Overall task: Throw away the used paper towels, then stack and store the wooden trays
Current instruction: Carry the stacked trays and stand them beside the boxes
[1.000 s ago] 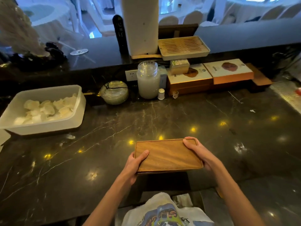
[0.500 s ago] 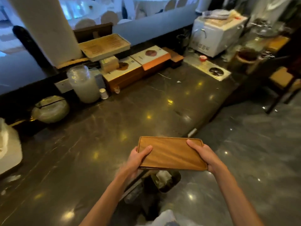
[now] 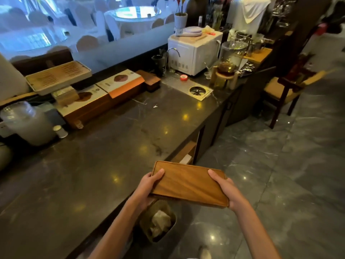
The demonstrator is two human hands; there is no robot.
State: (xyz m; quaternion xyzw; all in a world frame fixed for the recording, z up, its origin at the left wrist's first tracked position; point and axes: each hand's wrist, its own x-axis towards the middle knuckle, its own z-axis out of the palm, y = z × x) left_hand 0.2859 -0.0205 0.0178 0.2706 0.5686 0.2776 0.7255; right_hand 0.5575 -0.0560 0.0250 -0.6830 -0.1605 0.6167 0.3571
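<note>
I hold a stack of brown wooden trays point(image 3: 187, 183) level in the air, just past the front edge of the dark marble counter point(image 3: 93, 165). My left hand point(image 3: 149, 187) grips its left short end, thumb on top. My right hand point(image 3: 225, 187) grips the right short end the same way. Below the trays, on the floor against the counter, stands a small bin point(image 3: 158, 221) with crumpled white paper towels point(image 3: 160, 220) inside.
Along the counter's back sit a glass jar point(image 3: 28, 124), boxed goods point(image 3: 89, 103), a slatted tea tray point(image 3: 57, 77), a drain plate point(image 3: 197, 90) and a white appliance point(image 3: 194, 51). An open shelf point(image 3: 186, 152) shows under the counter. A wooden chair point(image 3: 287, 90) stands at right on the grey tile floor.
My view has swung to the right and the trays have moved off the counter, out over the bin and floor. Both hands keep the same grip.
</note>
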